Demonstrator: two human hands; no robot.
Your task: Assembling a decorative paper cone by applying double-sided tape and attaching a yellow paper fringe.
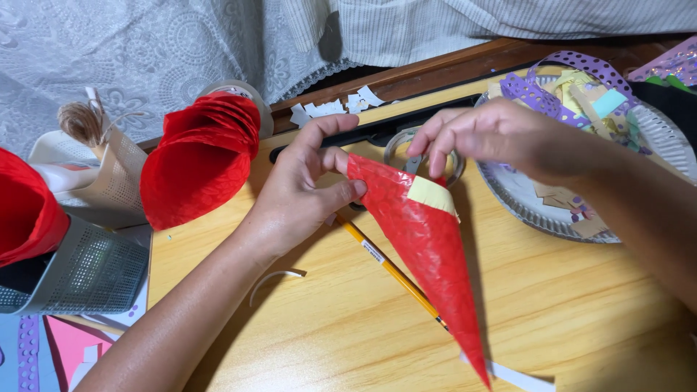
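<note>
Over wooden table (566, 312) | left hand (301, 192), right hand (494, 138) grip red paper cone (428, 247)

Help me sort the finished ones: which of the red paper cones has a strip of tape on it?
The red cone held in both hands over the wooden table, tip toward the camera; a pale strip of tape sits near its wide end. The cones at left show none.

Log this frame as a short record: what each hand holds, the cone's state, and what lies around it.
left hand: grips the red cone at its wide end
right hand: fingers at the cone's rim, by the tape strip
cone: rolled, tip toward the camera
under cone: pencil
right: paper plate of scraps
left: red paper fans, grey basket
surface: wooden table
</note>
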